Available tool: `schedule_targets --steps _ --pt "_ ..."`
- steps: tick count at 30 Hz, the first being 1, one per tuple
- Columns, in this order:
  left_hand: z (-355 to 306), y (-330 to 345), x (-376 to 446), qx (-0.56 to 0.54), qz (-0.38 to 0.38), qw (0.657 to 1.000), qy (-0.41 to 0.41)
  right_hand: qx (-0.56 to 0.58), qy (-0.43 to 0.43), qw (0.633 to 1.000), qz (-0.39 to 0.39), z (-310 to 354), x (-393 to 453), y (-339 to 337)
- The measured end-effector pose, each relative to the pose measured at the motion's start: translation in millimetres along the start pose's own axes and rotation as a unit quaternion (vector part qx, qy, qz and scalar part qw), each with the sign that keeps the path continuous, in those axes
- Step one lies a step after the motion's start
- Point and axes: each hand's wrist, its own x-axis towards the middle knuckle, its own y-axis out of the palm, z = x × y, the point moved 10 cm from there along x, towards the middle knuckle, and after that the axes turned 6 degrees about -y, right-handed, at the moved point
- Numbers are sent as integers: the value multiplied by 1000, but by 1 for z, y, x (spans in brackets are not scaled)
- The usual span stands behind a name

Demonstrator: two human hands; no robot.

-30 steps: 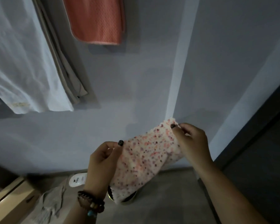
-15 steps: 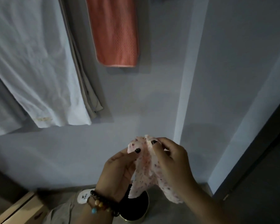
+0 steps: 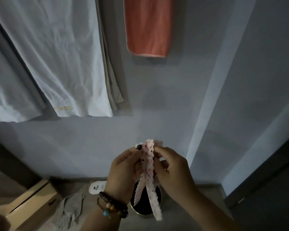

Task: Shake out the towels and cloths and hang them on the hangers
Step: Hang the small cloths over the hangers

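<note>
A small white cloth with pink and dark speckles [image 3: 148, 170] hangs folded lengthwise between my hands, its scalloped edges dangling down. My left hand [image 3: 123, 172] pinches its top edge with thumb and fingers. My right hand [image 3: 172, 170] pinches the same top edge from the right, close against the left. An orange towel [image 3: 148, 25] hangs on the wall above. White cloths [image 3: 53, 55] hang at the upper left. No hanger shows in view.
A dark round tin with a gold rim [image 3: 146, 204] stands on the floor under the cloth. A grey cloth [image 3: 68, 209] lies crumpled on the floor beside a white slipper [image 3: 97, 187]. A wooden box [image 3: 28, 204] sits low left. A dark door frame [image 3: 265, 167] runs along the right.
My hands came together from a spread hold, folding the speckled cloth into a narrow strip. The view tilted up, showing more of the orange towel.
</note>
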Motion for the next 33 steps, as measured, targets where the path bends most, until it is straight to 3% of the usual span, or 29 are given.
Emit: schedule_targets --steps 9,13,16,20,23,26,29,33 --pt "8 -28 5 -29 32 999 -23 -61 -36 997 37 -4 -1 32" --pt "8 -68 6 -44 -33 998 -17 -13 -23 997 67 -2 1 63" --pt "9 -106 3 -41 -109 993 -24 66 53 994 62 -13 -1 82" --pt "4 -142 -4 -33 -151 988 -27 122 199 972 18 -43 -2 99" --pt "-1 -156 -8 -27 -141 989 -21 154 272 941 131 -56 -7 140" --pt "-8 -165 -12 -10 -124 992 -14 242 275 901 234 -43 -10 172" --pt "-24 -182 -18 -62 -139 988 25 264 244 911 203 -30 3 172" --pt "-51 -208 -29 29 -231 969 84 252 199 928 190 -20 20 163"
